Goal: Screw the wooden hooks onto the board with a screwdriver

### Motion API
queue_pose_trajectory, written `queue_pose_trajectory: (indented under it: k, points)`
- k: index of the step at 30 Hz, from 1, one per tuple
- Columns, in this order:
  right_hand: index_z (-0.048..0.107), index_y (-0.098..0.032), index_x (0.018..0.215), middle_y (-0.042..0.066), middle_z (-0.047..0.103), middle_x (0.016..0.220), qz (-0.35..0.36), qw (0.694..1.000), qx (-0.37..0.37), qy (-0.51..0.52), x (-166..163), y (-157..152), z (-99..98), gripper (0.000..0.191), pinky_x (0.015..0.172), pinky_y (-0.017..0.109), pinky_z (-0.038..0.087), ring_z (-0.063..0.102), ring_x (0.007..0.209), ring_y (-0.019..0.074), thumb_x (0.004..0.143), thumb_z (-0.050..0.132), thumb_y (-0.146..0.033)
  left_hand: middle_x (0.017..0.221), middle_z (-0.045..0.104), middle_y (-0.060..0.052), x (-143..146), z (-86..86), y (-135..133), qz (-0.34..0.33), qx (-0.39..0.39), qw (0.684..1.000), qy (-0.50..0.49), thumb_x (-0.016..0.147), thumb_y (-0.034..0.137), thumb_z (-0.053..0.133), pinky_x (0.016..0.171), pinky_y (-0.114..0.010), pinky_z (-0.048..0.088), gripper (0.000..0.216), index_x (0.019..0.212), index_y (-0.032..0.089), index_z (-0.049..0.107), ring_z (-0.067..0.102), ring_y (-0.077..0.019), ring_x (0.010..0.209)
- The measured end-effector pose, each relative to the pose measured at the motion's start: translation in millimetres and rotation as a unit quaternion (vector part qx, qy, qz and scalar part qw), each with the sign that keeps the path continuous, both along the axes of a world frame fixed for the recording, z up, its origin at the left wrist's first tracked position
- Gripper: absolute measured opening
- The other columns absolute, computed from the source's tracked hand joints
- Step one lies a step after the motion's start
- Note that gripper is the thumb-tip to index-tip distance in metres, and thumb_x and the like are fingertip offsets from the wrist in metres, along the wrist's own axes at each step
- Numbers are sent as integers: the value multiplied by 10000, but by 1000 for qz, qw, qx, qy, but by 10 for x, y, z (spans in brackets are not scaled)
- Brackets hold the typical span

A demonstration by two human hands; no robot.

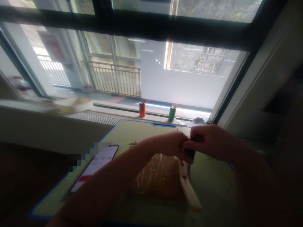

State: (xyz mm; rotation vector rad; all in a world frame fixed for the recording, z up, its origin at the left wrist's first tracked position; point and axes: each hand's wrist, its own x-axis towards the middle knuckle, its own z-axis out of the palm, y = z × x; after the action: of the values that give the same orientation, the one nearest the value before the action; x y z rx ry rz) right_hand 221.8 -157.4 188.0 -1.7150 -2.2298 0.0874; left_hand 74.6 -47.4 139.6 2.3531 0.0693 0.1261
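My left hand (pixel 169 144) and my right hand (pixel 210 142) meet above a green mat (pixel 208 183), fingers closed. The right hand grips a dark tool handle (pixel 190 154) whose thin tip points down onto a pale wooden strip (pixel 189 189). The left hand pinches at the same spot, right by the tool; what it holds is hidden. Under my left forearm lies a clear plastic bag (pixel 157 176) with brownish contents and small bits on it. The wooden strip rests against the bag's right side.
A phone (pixel 97 167) with a lit timer screen lies on the mat's left part. An orange can (pixel 142 109) and a green can (pixel 172 113) stand on the window sill. A white crumpled thing (pixel 197 121) lies behind my hands. A shallow tray (pixel 73 104) sits far left.
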Motion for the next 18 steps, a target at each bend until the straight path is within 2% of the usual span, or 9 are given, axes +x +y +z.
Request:
queue_pose_trajectory:
  k: [4,6,10,14,18]
  points:
    - [677,-264,925,-22,652,745,48,999,-14,22,64,-54,45,216,534,210,418,562,606,94,774,592,-394,815,678,-27,-6,-3,18,-24,20,999,5,729,352,669,704,-251,471,268,914,157,678,610,-107,717]
    - [671,-281,1017,-17,664,788,65,997,-22,34,112,-89,64,251,559,205,445,584,633,95,788,581,-333,832,678,-25,-9,6,-1,-29,22,999,8,744,327,658,720,-252,464,253,939,168,677,608,-107,736]
    - [605,-287,1159,-8,665,824,84,994,-36,63,186,-129,58,359,566,201,471,599,652,96,805,575,-335,857,665,-34,-7,6,-32,-21,7,999,29,761,343,638,708,-259,462,286,979,159,664,601,-116,755]
    - [624,-279,1082,-6,658,850,87,992,-80,52,200,-124,41,287,593,210,476,602,693,104,812,571,-359,846,642,-33,5,-2,-41,-39,-5,999,37,784,341,609,702,-268,461,290,992,142,644,583,-115,744]
    - [601,-271,1000,-20,632,811,70,993,-88,25,202,-133,52,204,574,215,447,574,668,102,809,576,-335,756,580,0,37,-7,-80,-59,-24,997,46,803,307,566,651,-253,441,223,925,127,617,536,-98,681]
